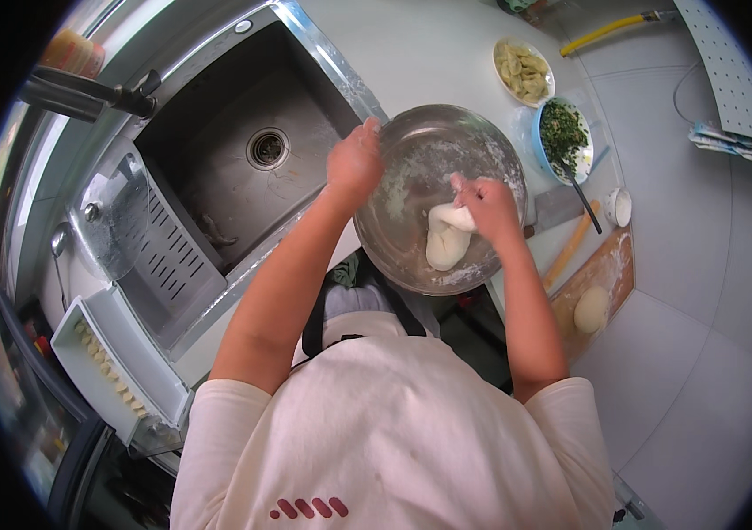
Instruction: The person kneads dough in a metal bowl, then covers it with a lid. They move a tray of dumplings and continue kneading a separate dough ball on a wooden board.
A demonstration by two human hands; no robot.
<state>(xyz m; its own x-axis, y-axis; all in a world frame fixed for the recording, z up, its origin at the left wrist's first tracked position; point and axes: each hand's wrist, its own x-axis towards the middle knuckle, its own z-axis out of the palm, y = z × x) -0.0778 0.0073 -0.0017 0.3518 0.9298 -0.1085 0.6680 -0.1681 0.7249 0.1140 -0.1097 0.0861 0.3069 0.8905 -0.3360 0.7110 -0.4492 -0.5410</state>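
A wide stainless steel bowl (409,179), dusted with flour, stands at the counter's front edge beside the sink. My left hand (356,159) grips its upper left rim. Inside the bowl, my right hand (485,205) holds the upper end of a lump of white dough (447,248), which is folded over and rests on the bowl's bottom. Both hands have flour on the fingers. To the right, a second, round ball of dough (592,309) lies on a floured wooden board (618,265), with a wooden rolling pin (571,245) by the board's upper left edge.
A metal sink (310,142) with a faucet (94,96) is at left. Below it, a white container (74,348) holds a row of dumplings. Beyond the steel bowl stand a plate of dumplings (522,71), a blue bowl (538,142) of chopped green filling, a cleaver (558,205) and a small white cup (620,207).
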